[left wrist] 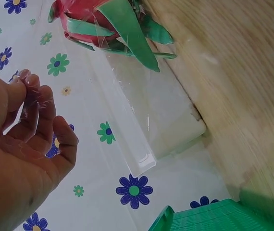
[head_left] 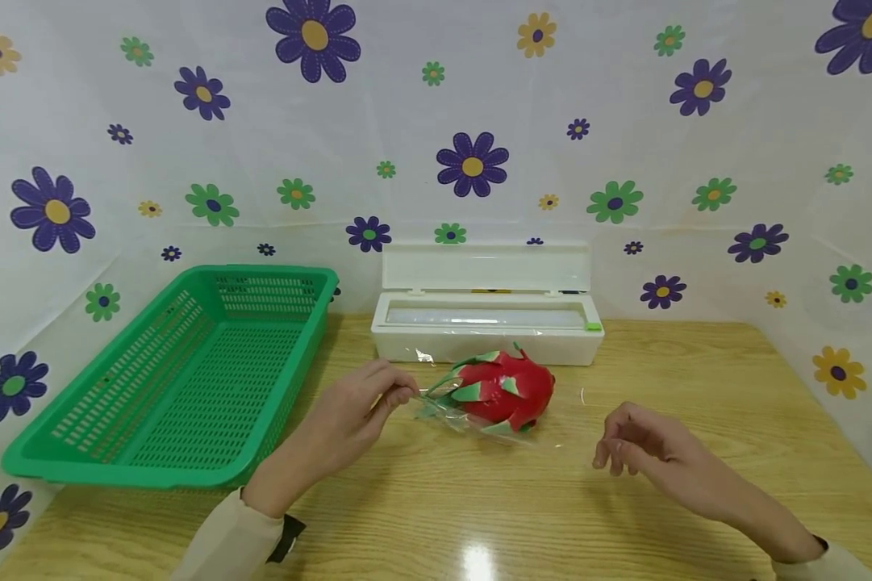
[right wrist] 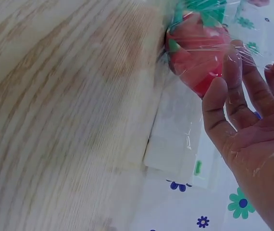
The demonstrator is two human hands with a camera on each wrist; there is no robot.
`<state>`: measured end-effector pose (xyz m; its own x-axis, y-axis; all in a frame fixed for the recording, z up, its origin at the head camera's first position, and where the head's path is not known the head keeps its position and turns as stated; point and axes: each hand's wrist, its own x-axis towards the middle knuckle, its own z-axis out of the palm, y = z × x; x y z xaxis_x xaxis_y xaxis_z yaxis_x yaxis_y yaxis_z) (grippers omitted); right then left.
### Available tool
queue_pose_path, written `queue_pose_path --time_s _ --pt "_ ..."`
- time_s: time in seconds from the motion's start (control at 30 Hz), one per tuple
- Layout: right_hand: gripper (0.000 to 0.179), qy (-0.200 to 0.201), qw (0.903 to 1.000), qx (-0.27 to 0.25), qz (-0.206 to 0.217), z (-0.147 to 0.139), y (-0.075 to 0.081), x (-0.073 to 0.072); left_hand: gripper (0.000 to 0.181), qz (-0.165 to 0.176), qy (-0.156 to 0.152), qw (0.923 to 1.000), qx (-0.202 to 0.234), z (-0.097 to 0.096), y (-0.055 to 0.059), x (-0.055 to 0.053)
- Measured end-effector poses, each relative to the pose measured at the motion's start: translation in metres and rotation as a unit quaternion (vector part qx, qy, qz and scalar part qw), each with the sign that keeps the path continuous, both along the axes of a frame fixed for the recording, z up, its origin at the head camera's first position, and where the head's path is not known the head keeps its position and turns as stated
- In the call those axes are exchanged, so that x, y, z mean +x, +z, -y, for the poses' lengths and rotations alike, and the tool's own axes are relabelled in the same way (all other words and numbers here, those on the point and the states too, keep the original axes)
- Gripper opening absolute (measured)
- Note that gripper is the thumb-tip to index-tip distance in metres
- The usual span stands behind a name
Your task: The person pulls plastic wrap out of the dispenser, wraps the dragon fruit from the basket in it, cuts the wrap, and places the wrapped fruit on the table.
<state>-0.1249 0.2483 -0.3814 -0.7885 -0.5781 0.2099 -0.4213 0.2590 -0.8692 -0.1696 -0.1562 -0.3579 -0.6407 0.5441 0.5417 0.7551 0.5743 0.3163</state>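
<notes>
A red dragon fruit [head_left: 508, 391] with green leafy tips lies on the table in front of an open white cling film box [head_left: 486, 343]. Clear cling film [head_left: 472, 424] covers the fruit and spreads past both its ends. My left hand [head_left: 348, 415] pinches the film beside the leafy end, thumb against fingertips. To the right of the fruit, my right hand [head_left: 653, 452] has bent fingers, with thumb and fingertips close together at the film. Creases in the film run toward those fingers [right wrist: 233, 72] in the right wrist view. The film's exact edges are hard to see.
A green slotted basket [head_left: 196, 387] stands on the left of the wooden table [head_left: 479, 508]. The box's lid [head_left: 486, 266] is raised, and a film roll [head_left: 479, 316] lies inside. Behind everything hangs a white flower-patterned cloth [head_left: 406, 105].
</notes>
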Motion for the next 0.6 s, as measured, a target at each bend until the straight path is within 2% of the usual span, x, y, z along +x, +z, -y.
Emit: queue_pose_path --time_s 0.2,0.3,0.43,0.6 --pt "0.015 0.025 0.9996 0.014 0.004 -0.001 -0.003 0.004 0.005 -0.009 -0.023 0.9997 -0.009 0.001 -0.001 -0.001" --pt "0.015 0.015 0.9995 0.026 0.002 -0.003 -0.003 0.006 0.006 -0.008 -0.029 0.9995 0.001 0.000 0.000 -0.004" --pt "0.014 -0.005 0.9993 0.037 0.006 -0.006 0.000 0.006 0.008 -0.014 -0.026 0.9995 0.009 -0.006 0.005 -0.010" --pt "0.015 -0.002 0.9996 0.027 0.002 -0.009 0.000 0.005 0.008 -0.022 -0.013 0.9997 -0.004 -0.020 0.013 -0.022"
